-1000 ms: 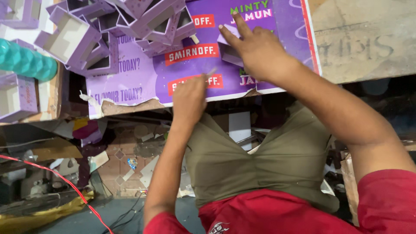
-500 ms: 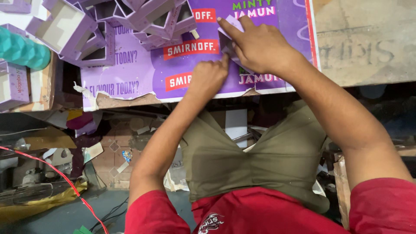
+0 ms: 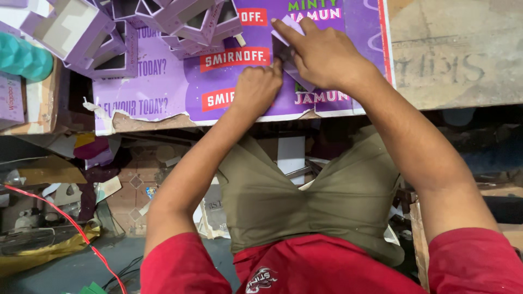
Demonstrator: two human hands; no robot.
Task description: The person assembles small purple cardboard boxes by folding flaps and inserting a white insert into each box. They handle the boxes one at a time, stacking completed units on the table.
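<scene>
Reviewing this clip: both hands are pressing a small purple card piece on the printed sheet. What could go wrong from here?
1. The small purple card piece is pinned only by the right hand fingertips and the left hand thumb; it might slip or crease crookedly.
2. The pile of folded purple card boxes sits close by and a forearm sweep could topple it.
3. The large purple printed sheet has a torn front edge overhanging the table, which may rip further.

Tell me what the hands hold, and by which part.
Both the right hand and left hand grip a small purple card piece, fingers at its upper and lower edges.
</scene>
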